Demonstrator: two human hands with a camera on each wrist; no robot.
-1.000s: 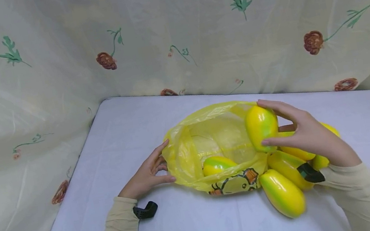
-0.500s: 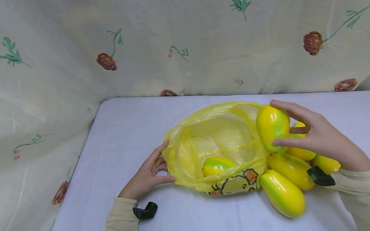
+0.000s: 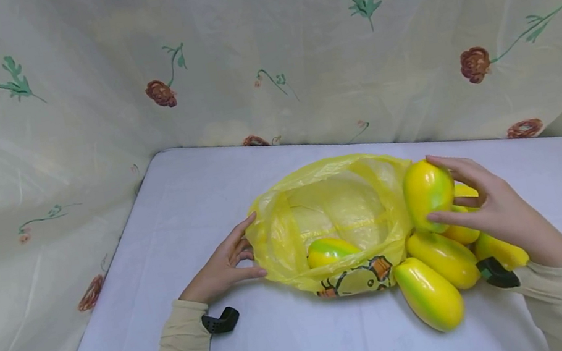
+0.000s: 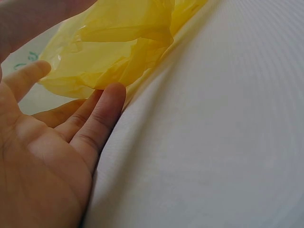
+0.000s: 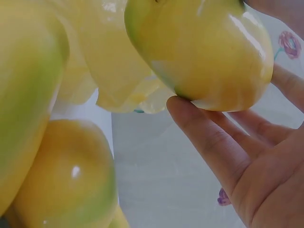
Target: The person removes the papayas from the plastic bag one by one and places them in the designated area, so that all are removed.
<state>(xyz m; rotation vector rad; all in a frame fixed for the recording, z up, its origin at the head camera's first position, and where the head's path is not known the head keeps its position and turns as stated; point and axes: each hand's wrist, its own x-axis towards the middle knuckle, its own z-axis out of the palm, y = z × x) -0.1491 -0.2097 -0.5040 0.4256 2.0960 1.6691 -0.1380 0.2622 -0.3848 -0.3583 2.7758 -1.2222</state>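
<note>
A yellow plastic bag (image 3: 340, 209) lies on its side on the white table, its mouth facing me. One yellow-green mango (image 3: 330, 250) is inside, near the lower rim. My left hand (image 3: 226, 266) is at the bag's left side, its fairly straight fingers touching the film, as the left wrist view (image 4: 52, 142) of the hand also shows. At the bag's right edge my right hand (image 3: 489, 204) grips another mango (image 3: 429, 195) between thumb and fingers, outside the opening. In the right wrist view this mango (image 5: 204, 52) sits against the fingertips.
Several more mangoes (image 3: 430, 294) lie on the table (image 3: 300, 348) just right of the bag, partly beneath my right hand. A flowered curtain (image 3: 256, 35) hangs behind and to the sides of the table.
My right hand has moved to the right with the mango, from over the bag's mouth to beyond its right edge. The left hand and the bagged mango stay put.
</note>
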